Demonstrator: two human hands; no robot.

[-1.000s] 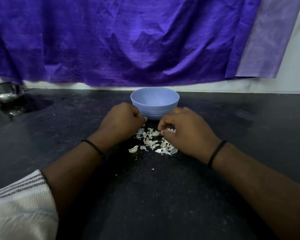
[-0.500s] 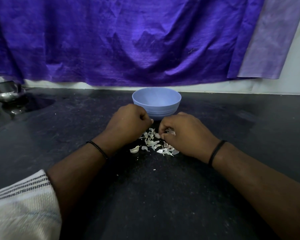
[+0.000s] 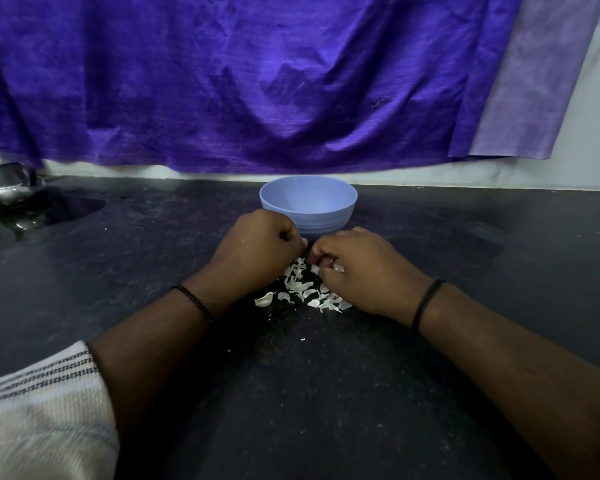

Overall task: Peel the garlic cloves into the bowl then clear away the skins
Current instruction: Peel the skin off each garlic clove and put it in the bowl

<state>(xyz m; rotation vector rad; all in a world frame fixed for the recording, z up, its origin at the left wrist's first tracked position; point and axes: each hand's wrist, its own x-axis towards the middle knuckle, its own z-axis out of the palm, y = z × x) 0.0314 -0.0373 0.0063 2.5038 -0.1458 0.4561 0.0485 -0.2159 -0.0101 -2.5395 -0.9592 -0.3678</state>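
A pale blue plastic bowl [image 3: 308, 206] with a ribbed lower wall stands upright on the dark table [image 3: 326, 393], near its back edge; its inside cannot be seen. Just in front of it, a loose scatter of white, papery garlic skins [image 3: 303, 292] lies flat on the table, with a few tiny flecks nearer the camera. A small whitish piece [image 3: 336, 269], either clove or skin, shows among curled fingers right above the pile.

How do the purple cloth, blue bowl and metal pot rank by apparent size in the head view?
1. purple cloth
2. blue bowl
3. metal pot, though the frame edge cuts it off, so its rank is unsure.
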